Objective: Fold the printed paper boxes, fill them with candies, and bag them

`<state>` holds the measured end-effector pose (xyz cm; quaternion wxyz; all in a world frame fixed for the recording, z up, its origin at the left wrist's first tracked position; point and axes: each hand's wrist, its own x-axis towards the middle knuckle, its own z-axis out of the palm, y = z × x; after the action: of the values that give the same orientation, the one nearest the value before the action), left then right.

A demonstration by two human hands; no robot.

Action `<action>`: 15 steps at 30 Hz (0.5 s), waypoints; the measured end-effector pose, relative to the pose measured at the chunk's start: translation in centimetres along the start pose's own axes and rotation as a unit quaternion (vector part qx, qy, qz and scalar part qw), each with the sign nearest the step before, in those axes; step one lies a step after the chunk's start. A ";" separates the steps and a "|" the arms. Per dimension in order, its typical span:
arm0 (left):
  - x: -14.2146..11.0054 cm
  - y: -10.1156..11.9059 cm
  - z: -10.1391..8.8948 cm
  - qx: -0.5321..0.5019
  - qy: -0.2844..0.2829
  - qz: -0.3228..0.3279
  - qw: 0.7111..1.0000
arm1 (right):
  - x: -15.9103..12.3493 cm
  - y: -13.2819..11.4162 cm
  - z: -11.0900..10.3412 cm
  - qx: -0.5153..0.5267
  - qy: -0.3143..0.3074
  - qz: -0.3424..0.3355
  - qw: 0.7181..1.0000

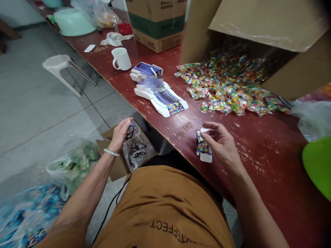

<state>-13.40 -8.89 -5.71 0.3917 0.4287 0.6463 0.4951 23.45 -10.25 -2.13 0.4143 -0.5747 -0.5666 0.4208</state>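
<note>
Small printed carton (pixel 203 146) is set near the edge of the red table (pixel 261 137), seemingly steadied by the right hand (pixel 221 140) in a narrow pinch; a dark pack (pixel 129 133) is held by the left hand (pixel 120 135) over a plastic-lined cardboard box (pixel 120 168), presumably placed for easy reach

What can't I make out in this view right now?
Head view: whether the left hand grips the dark packet; the hand hides contact.
Head view: middle of the carton stack; pixelation blurs it.
Head view: back of the candy box; shadow and flap hide it.
Head view: green object's full shape; cut by the right edge.
</note>
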 end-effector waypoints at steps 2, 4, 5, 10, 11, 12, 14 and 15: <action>0.6 -2.3 -1.4 0.054 0.062 0.024 0.996 | -0.1 1.1 -0.7 -0.078 0.023 -0.022 0.996; 0.9 -3.5 -1.8 0.089 0.099 0.046 0.990 | -0.2 2.2 -0.9 -0.190 0.037 -0.058 0.979; 0.9 -3.6 -1.7 0.099 0.106 0.056 0.988 | -0.2 2.7 -0.9 -0.248 0.035 -0.075 0.965; -1.0 0.0 4.1 0.118 0.021 0.131 0.984 | -0.2 3.0 -0.6 -0.466 0.008 -0.070 0.882; -1.9 1.1 6.0 0.116 -0.016 0.148 0.982 | -0.1 2.8 -0.6 -0.485 0.011 -0.056 0.873; -2.8 2.2 7.9 0.112 -0.053 0.163 0.979 | 0.0 2.7 -0.7 -0.496 0.015 -0.044 0.867; -4.8 4.0 11.4 0.135 -0.154 0.218 0.954 | 0.2 2.4 -0.8 -0.500 0.021 -0.024 0.865; -5.7 4.7 12.9 0.154 -0.183 0.251 0.938 | 0.4 2.3 -0.9 -0.495 0.023 -0.016 0.869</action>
<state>1.21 -9.64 -3.32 0.2957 0.7149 0.5032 0.3851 25.03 -9.92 -4.05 0.0956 -0.7048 -0.7000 0.0649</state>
